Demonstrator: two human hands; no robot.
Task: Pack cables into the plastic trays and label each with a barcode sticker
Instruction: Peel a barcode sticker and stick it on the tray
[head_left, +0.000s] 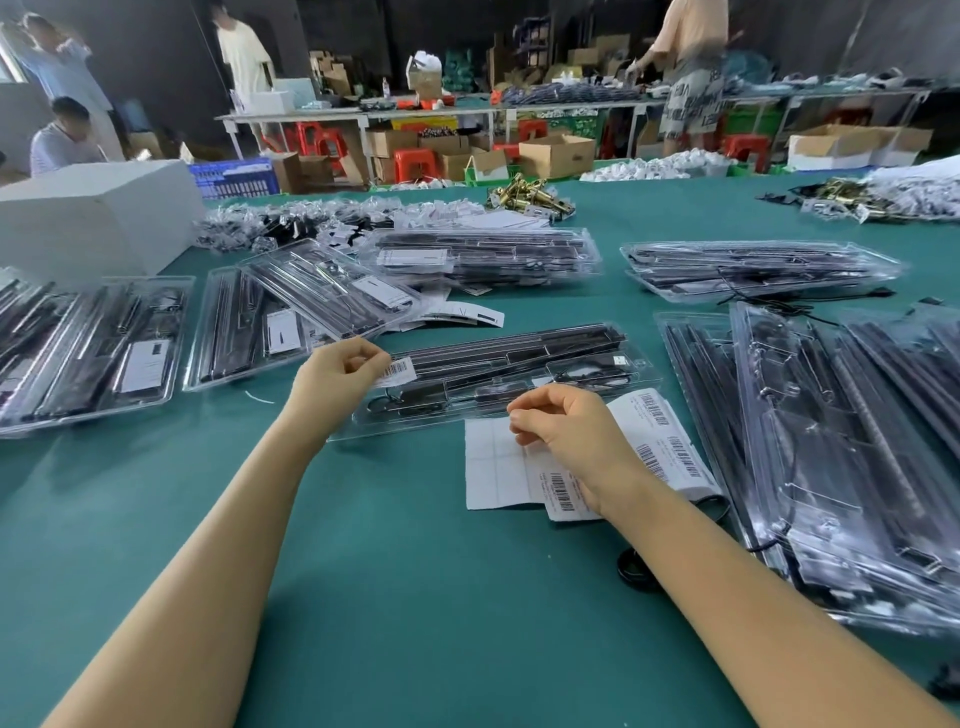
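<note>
Barcode sticker: a small white rectangular sticker with black bars (399, 372) is pinched by the left hand over the left end of the central tray; whether it already touches the plastic cannot be told.
Central tray: a long clear plastic tray with black cables and rods inside (498, 374) is laid on the green table cloth (405, 597), tilted, its right end farther away.
Left hand: the left hand (337, 370) is held at the left end of the central tray, fingers curled, the sticker gripped between thumb and fingertips.
Right hand: the right hand (563, 434) is placed just in front of the central tray, fingers curled down on the sticker sheet; if an edge is pinched cannot be told.
Sticker sheet: a white backing sheet with printed barcode labels (587, 457) is lying against the near edge of the central tray, partly under the right hand; some fields at its left part are bare.
Packed trays, left: clear trays with white labels (104, 348) are spread left of the central tray, some overlapping.
Packed trays, behind: two stacks of filled trays (483, 257) are seen beyond the central tray.
Trays, right: a pile of clear trays with black contents (831, 452) is lying right of the central tray.
White box: a large white box (93, 223) is standing far left behind the central tray.
</note>
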